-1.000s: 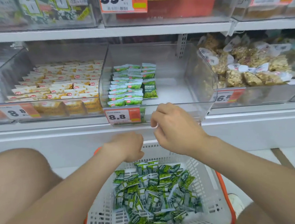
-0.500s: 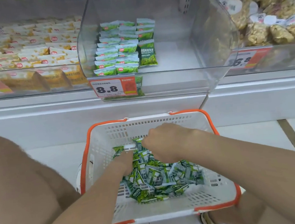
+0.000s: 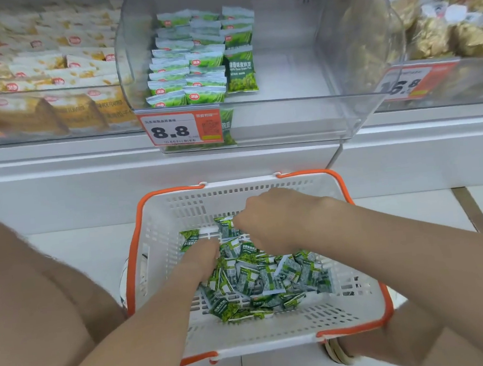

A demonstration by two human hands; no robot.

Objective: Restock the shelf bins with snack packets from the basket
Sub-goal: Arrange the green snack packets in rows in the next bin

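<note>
Both hands in basket, centre bin part filled

White shelf (image 3: 233,166) spans the upper half of the frame. Clear centre bin (image 3: 340,59) sits on it at top centre; its right portion is bare floor. White basket (image 3: 158,247) with orange rim trim stands on the floor at lower centre, directly below the centre bin.

Left bin (image 3: 41,117), upper left: rows of yellow packets (image 3: 46,68). Right bin (image 3: 457,79), upper right: brownish snack bags (image 3: 453,30), blurred.

Right hand (image 3: 278,220), centre of frame, inside the basket near its far wall: fingers curled downward, tips against one upright green packet (image 3: 226,227). Pinched or only touched, cannot tell. Left hand (image 3: 202,253), just left of the right hand: knuckles up, fingers sunk into the pile and hidden. Grip cannot be told.

Loose green packets (image 3: 259,279) lie heaped on the basket floor, mostly centre and near side. Stacked green packets (image 3: 190,59) fill the left part of the centre bin in neat rows, touching one another.

Price label (image 3: 172,130) reading 8.8 is fixed to the centre bin's front wall, lower left corner. Second label (image 3: 406,83) on the right bin, digits blurred
</note>
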